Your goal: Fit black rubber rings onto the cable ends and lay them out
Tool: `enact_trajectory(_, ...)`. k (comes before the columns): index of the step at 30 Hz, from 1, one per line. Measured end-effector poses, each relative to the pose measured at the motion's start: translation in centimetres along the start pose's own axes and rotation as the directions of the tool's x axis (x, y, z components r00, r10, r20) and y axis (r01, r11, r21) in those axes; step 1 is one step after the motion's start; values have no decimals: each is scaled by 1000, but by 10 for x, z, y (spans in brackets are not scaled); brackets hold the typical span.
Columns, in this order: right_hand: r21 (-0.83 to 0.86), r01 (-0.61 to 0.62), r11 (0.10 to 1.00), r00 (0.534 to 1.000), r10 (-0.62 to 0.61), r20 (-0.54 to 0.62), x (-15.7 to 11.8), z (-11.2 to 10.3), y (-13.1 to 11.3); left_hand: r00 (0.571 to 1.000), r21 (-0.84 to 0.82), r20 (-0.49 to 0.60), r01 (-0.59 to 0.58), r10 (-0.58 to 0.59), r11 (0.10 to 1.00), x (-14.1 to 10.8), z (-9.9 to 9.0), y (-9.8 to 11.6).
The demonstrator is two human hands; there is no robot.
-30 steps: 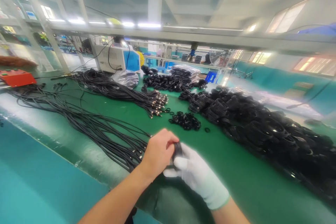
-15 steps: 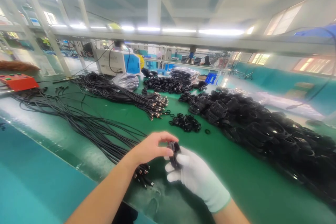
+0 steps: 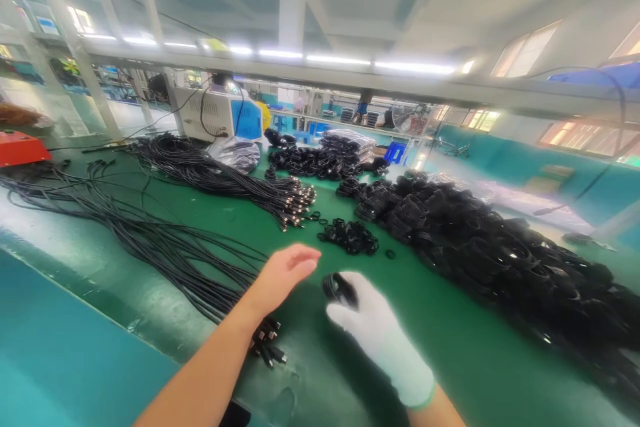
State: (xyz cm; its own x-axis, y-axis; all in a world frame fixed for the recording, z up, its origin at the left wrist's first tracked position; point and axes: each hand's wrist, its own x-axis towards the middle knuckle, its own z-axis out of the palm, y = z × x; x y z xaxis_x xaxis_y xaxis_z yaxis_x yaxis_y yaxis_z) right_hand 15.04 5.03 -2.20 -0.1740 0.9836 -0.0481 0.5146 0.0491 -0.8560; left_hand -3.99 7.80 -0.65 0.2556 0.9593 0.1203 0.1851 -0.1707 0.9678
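Observation:
My right hand, in a white glove, is wrapped round a small coiled black cable above the green mat. Bare and empty, my left hand is just left of the coil and does not touch it; its fingers are stretched out. Below my left forearm, metal-tipped ends of loose black cables stick out. A small pile of black rings lies beyond my hands, with a single ring beside it.
A large heap of coiled black cables fills the right side. A second cable bundle lies at the back left, before a white and blue machine. At the left edge is a red box. A shelf beam crosses overhead.
My left hand has let go of the coil and moved slightly left. My right hand has shifted a little right with the coil. The view has turned slightly right.

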Motion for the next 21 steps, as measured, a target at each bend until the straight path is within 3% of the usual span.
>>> enact_trajectory(2, -316, -27, 948, 996, 0, -87, 3, -9, 7, 999, 22, -42, 31, -30, 999, -1, -2, -3)
enact_trajectory(4, -422, -83, 903, 994, 44, -102, 4, -19, 17, 998, 48, -42, 48, -46, 998, -2, -2, -5)
enact_trajectory(6, -345, -90, 934, 996, 77, -53, 4, -31, 27, 998, 69, -21, 55, -53, 996, -3, 0, -6)
enact_trajectory(8, -145, -99, 984, 995, 93, -46, 5, -45, 36, 998, 95, -7, 55, -55, 994, -4, 1, -6)
enact_trajectory(10, 53, -106, 993, 988, 111, -106, 5, -58, 43, 998, 132, -13, 61, -60, 989, -3, 2, -7)
enact_trajectory(12, 116, -96, 989, 978, 116, -175, 5, -66, 46, 997, 181, -34, 70, -65, 981, -2, 1, -8)
enact_trajectory(16, 74, -51, 996, 992, 59, -114, 3, -56, 37, 997, 232, -36, 72, -65, 970, 0, 3, -11)
enact_trajectory(21, -215, -68, 974, 997, 60, -44, 4, -30, 21, 998, 217, -2, 61, -62, 974, 0, 4, -13)
